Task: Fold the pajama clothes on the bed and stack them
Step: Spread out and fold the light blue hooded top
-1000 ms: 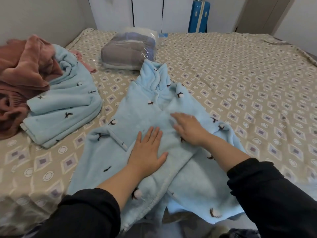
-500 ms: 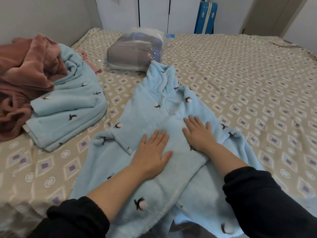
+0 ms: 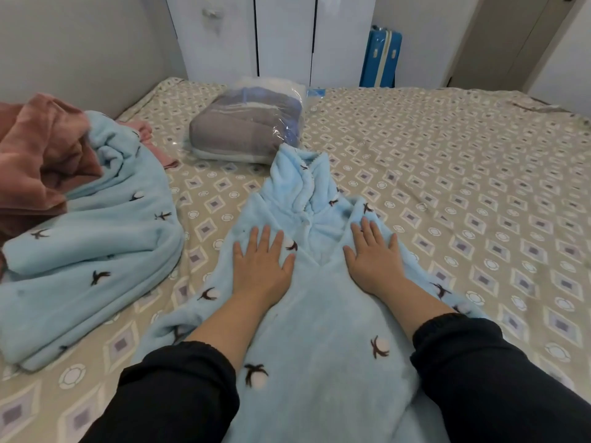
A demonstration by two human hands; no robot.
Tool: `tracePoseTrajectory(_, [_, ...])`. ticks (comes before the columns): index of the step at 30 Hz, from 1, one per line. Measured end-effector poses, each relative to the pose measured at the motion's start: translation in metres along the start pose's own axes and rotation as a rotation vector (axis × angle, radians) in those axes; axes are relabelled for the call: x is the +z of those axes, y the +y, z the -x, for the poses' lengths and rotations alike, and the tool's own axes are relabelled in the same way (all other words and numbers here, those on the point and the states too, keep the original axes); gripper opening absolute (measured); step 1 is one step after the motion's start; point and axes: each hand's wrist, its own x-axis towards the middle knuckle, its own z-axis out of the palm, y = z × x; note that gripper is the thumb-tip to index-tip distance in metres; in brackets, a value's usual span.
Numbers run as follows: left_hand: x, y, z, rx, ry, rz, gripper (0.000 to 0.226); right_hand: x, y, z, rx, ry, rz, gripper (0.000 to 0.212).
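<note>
Pale blue fleece pajama top with small dark-and-white motifs (image 3: 319,346) lies flat on the beige diamond-patterned bed sheet (image 3: 447,187). Its collar points away from the person and its hem is at the near edge. Left hand (image 3: 260,270) and right hand (image 3: 374,263) rest palm-down on the chest area, fingers straight and spread, gripping nothing.

Step looks like smoothing before the next fold. Advice:
- keep palms flat and sweep from centre outward
- get the side edges parallel, then bring the hem up to the collar
- fleece is thick and probably springy, so press each crease firmly

Side panels appear folded inward, meeting in a V between the hands; the layering is hard to confirm. Matching pale blue fleece garment (image 3: 96,266) sits roughly folded at left, a likely stack base.
</note>
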Motion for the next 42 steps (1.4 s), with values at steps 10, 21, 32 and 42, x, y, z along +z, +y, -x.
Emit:
tracePoseTrajectory(10, [0.006,-0.002,-0.072,-0.117,0.153,0.042,0.057,0.003,-0.004,-0.061,0.065,0.056,-0.059,0.063])
tracePoseTrajectory(21, [0.005,-0.004,-0.143,-0.222,0.277,0.264,0.059,0.006,-0.012,-0.128,0.036,0.285,-0.237,0.052])
tracePoseTrajectory(32, [-0.002,-0.014,-0.155,-0.224,0.281,0.717,0.016,-0.002,-0.005,-0.143,0.082,0.205,-0.610,0.031])
tracePoseTrajectory(42, [-0.079,-0.014,-0.098,-0.068,0.323,0.875,0.029,-0.064,-0.019,-0.095,0.061,0.257,-0.852,0.019])
